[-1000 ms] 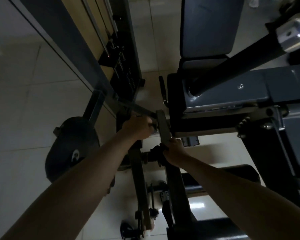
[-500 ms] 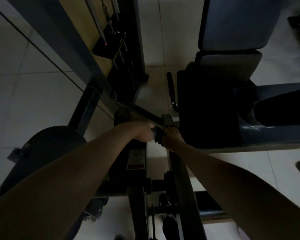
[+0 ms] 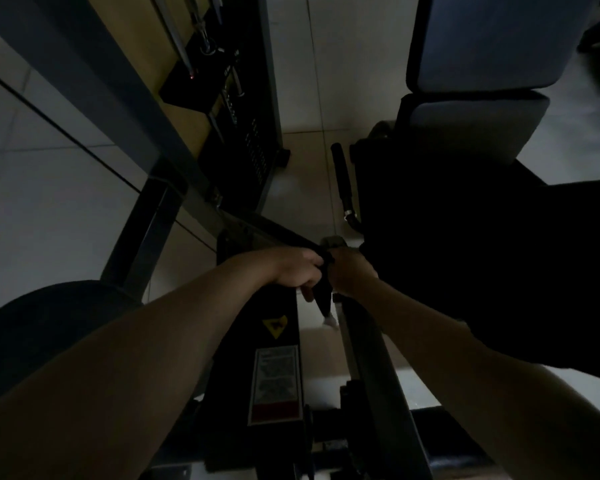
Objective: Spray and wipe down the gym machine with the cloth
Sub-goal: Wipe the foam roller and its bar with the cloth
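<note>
1. The cloth point(image 3: 321, 292), dark and hard to separate from the shadows, hangs as a narrow strip between the two hands. A pale tip shows at its lower end, just beside the sloping frame bar point(image 3: 371, 344) of the gym machine point(image 3: 84, 81).
2. The left hand point(image 3: 297, 271) reaches in from the lower left with the forearm stretched long. Its fingers are curled round the upper part of the cloth, and the thumb points down along it.
3. The right hand point(image 3: 350, 271) comes in from the lower right with its back to the camera and its knuckles touching the left hand's. Its fingers fold away out of sight, so I cannot tell whether it is grasping the cloth, the bar end, or nothing.
4. The hands meet where a diagonal beam of the machine runs down to a pale bar end just above them.
5. Below the left wrist, a yellow warning triangle point(image 3: 274, 326) and a printed label point(image 3: 276, 382) sit on a black upright; the label's text is unreadable.
6. Farther off stand the weight stack point(image 3: 253, 140), a black handle grip point(image 3: 340, 174) and two padded seat pads point(image 3: 492, 39). The upper pad is cut off by the top edge.
7. Under the pads, the right side is a black mass with no detail.
8. A dark round cover point(image 3: 49, 323) fills the lower left over the pale tiled floor point(image 3: 32, 202).
</note>
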Demonstrator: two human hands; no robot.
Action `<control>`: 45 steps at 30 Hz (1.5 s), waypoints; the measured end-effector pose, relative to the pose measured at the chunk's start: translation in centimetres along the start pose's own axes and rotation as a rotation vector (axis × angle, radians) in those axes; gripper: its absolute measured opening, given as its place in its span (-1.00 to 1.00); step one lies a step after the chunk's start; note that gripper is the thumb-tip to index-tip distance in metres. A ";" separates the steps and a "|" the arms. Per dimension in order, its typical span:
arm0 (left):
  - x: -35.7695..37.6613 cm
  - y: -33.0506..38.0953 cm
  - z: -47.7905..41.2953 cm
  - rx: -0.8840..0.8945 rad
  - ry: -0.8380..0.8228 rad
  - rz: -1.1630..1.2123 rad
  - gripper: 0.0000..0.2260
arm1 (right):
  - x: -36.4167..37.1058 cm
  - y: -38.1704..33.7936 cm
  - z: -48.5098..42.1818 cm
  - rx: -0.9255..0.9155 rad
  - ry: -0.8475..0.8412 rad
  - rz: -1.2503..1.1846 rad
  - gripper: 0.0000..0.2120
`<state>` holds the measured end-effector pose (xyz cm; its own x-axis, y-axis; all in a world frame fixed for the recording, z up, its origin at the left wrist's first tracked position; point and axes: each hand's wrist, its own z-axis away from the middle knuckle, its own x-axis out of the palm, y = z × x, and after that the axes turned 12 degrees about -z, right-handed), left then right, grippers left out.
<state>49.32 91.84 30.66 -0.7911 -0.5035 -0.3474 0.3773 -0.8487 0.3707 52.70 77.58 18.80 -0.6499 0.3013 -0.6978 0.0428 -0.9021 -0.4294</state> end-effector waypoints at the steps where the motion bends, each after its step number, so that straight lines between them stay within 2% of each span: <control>1: 0.0 -0.3 -1.2 0.016 -0.014 0.013 -0.53 | 0.4 0.3 -1.8 -0.001 -0.004 0.007 -0.64; 6: 0.2 0.0 -3.5 0.030 -0.111 0.070 -0.33 | -0.1 0.0 -4.4 -0.058 -0.059 0.096 -0.60; 10: 0.6 -0.3 -4.2 -0.005 -0.050 0.021 -0.56 | 0.6 -0.1 -2.6 -0.012 -0.053 0.195 -0.62; 14: 0.7 -0.3 -3.2 -0.050 0.008 -0.037 -0.76 | 0.2 -1.6 0.8 0.081 0.039 0.294 -0.59; 18: 0.7 -0.5 -3.6 -0.095 -0.017 -0.070 -0.75 | -0.2 -1.4 -1.5 0.091 -0.027 0.221 -0.76; 21: 0.7 -0.7 -4.2 -0.098 -0.029 -0.079 -0.71 | -0.7 -1.4 -4.0 0.035 -0.099 0.221 -0.67; 24: 0.8 -0.6 -4.0 -0.100 0.012 -0.117 -0.83 | 0.4 -1.1 -5.4 0.069 -0.093 0.163 -0.69; 28: 0.9 -0.1 -2.3 -0.138 0.066 -0.055 -0.68 | 0.2 -1.6 -1.5 0.032 0.021 0.241 -0.73; 31: 1.0 0.5 0.5 -0.145 0.017 -0.014 -0.67 | 0.6 -2.1 2.4 0.069 0.062 0.315 -0.68; 34: 1.7 1.2 3.0 -0.135 0.097 -0.029 -0.74 | 0.7 -3.2 6.4 0.056 0.067 0.400 -0.62; 37: 2.2 1.4 3.8 -0.161 0.188 -0.014 -0.72 | -0.2 -3.8 7.5 0.063 0.069 0.299 -0.65; 40: 2.2 1.2 2.9 -0.187 0.194 0.002 -0.66 | -0.3 -2.3 4.3 0.134 0.020 0.145 -0.64; 42: 2.0 1.2 2.4 -0.175 0.187 0.017 -0.66 | -0.1 -1.7 2.5 0.137 -0.053 0.130 -0.59; 45: 1.9 1.0 1.8 -0.171 0.229 -0.038 -0.68 | 0.6 -1.4 1.6 0.151 -0.072 0.151 -0.50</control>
<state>47.33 90.32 31.88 -0.6839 -0.4782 -0.5511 0.4409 -0.8726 0.2100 51.02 78.56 19.91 -0.6976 0.1409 -0.7025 0.0331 -0.9731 -0.2281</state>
